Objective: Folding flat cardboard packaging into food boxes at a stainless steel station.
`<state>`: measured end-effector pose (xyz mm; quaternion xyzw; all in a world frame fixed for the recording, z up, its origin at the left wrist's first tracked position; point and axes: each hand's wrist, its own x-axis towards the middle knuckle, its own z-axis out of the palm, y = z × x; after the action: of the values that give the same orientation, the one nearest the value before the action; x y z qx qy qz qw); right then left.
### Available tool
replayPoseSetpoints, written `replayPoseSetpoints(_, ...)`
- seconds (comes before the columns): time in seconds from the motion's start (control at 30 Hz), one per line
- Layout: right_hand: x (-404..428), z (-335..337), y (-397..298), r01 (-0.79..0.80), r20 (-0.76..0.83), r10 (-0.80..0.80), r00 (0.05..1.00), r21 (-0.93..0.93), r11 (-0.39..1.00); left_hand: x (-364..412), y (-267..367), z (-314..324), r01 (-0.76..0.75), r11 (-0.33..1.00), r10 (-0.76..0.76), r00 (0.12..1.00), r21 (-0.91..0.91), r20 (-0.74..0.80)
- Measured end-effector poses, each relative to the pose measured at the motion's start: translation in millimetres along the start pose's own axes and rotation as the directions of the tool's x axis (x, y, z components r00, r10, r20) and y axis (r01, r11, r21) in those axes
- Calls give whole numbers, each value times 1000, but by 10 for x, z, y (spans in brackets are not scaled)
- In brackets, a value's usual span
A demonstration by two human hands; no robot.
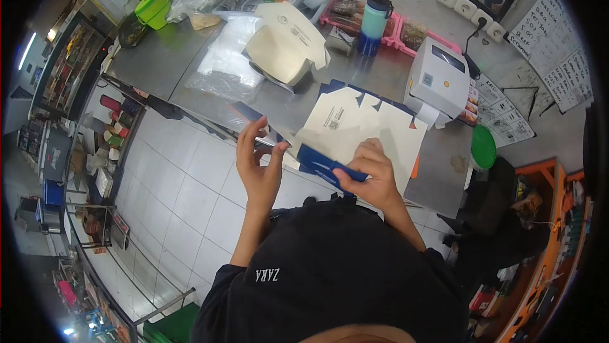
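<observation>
A partly folded paper food carton (328, 171), blue outside and cream inside, is held over the near edge of the steel table. My right hand (371, 171) grips its blue panel, thumb on the printed face. At the carton's left end is my left hand (259, 152), fingers curved and thumb spread by a raised flap; whether it grips the flap cannot be told. Beneath and beyond the carton lie flat carton blanks (366, 126), cream side up, with blue edges showing. Farther back stands a formed carton (280, 55), its lid raised.
The steel table (437, 176) carries clear plastic packaging (228, 52), a blue bottle (373, 24), pink baskets (402, 38) and a white label printer (437, 76). A green-lidded tub (483, 148) is at the right. Orange shelving (547, 248) stands behind it.
</observation>
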<state>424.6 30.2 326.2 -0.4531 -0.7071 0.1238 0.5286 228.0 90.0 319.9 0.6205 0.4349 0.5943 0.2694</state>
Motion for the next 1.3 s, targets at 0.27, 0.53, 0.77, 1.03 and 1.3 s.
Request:
replayPoseSetpoints(0.27, -71, -19, -49, 52, -12, -53, 999, -38, 998, -74, -46, 66, 146, 981, -161, 979, 126, 122)
replayPoseSetpoints(0.53, -237, -155, -11, -271, -151, 272, 950, 28, 962, -98, -9, 103, 45, 939, -19, 997, -342, 77)
replayPoseSetpoints(0.77, -268, -307, -74, -201, -87, 197, 976, -39, 979, -46, 283, 254, -289, 957, 248, 865, 29, 436)
replayPoseSetpoints(1.03, -327, -457, -99, -89, -9, 88, 996, -73, 993, -84, 444, 311, -220, 976, 188, 841, 2, 508)
replayPoseSetpoints(1.3, -291, -562, -130, -26, 10, 26, 1000, -65, 998, -198, 520, 439, -89, 994, 107, 770, -61, 629)
